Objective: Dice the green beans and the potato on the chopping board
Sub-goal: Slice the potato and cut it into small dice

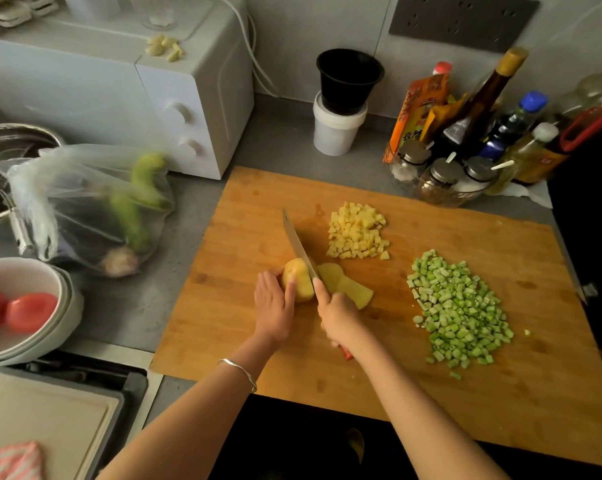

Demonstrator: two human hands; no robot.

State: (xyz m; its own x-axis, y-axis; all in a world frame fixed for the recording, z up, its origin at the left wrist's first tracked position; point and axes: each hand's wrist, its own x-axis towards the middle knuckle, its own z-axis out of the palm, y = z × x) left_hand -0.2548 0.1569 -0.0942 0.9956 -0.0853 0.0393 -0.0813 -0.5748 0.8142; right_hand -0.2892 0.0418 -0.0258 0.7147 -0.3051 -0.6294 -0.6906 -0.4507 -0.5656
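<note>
A wooden chopping board (500, 393) lies on the grey counter. My left hand (271, 306) presses down on a peeled potato piece (297, 277) at the board's middle. My right hand (337, 315) grips a knife (297, 242) whose blade stands in the potato, tip pointing away from me. Two flat potato slices (348, 284) lie just right of the blade. A pile of diced potato (356, 232) sits further back. A larger heap of diced green beans (457, 308) covers the board's right side.
A white microwave (119, 88) stands at the back left, a plastic bag of vegetables (95, 209) in front of it. Bowls holding tomatoes (29, 310) sit at the left. Sauce bottles and spice jars (472, 143) crowd the back right, beside a black cup on a white tub (341, 105).
</note>
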